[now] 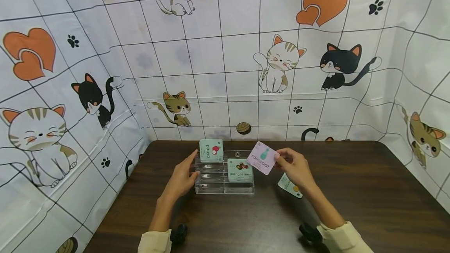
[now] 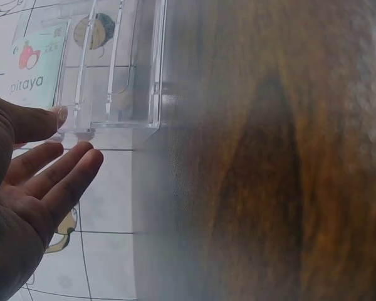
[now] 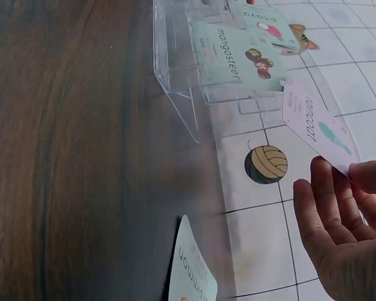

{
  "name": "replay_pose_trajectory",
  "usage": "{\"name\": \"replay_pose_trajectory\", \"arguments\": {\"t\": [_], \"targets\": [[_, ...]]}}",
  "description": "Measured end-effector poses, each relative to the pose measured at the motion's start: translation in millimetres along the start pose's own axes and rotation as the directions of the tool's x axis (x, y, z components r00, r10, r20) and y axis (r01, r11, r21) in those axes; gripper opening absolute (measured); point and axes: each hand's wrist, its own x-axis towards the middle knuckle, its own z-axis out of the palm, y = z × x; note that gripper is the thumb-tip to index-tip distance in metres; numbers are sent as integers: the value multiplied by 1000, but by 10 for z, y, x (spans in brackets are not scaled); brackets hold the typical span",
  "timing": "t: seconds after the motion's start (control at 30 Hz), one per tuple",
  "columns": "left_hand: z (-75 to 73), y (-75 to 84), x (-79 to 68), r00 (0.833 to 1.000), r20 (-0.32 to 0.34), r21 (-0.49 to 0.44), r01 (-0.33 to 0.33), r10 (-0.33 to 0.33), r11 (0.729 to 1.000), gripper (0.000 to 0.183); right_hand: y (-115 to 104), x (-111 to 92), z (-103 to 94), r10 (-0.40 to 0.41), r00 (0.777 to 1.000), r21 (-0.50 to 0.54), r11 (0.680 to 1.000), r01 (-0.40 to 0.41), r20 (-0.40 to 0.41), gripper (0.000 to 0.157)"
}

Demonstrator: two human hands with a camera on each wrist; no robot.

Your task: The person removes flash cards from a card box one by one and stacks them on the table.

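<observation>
Raincoat card (image 1: 262, 158), lower centre of frame.
My right hand (image 1: 295, 167) pinches it; my left hand (image 1: 181, 177), relaxed, touches the rack (image 1: 209, 188).

At the centre of the head view, the rack (image 1: 225, 189) looks like clear, glossy plastic, smooth, with bright glints along its edges; the cards (image 1: 240, 175) look like stiff, smooth paper. Across the bottom, the table (image 1: 225, 223) has a dark wood grain and a soft sheen. Filling the top, the backdrop (image 1: 239, 65) is matt cloth, rippled and creased; at the bottom edge, the sleeves (image 1: 154, 242) are matt cloth too
</observation>
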Motion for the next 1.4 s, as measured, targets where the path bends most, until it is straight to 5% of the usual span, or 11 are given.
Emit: {"name": "replay_pose_trajectory", "arguments": {"t": [1.4], "targets": [[0,-16,-15,1000,-1,11,-1,1,1000,80,412,-237,-528,107,994,45,993,-107,6,35]]}}
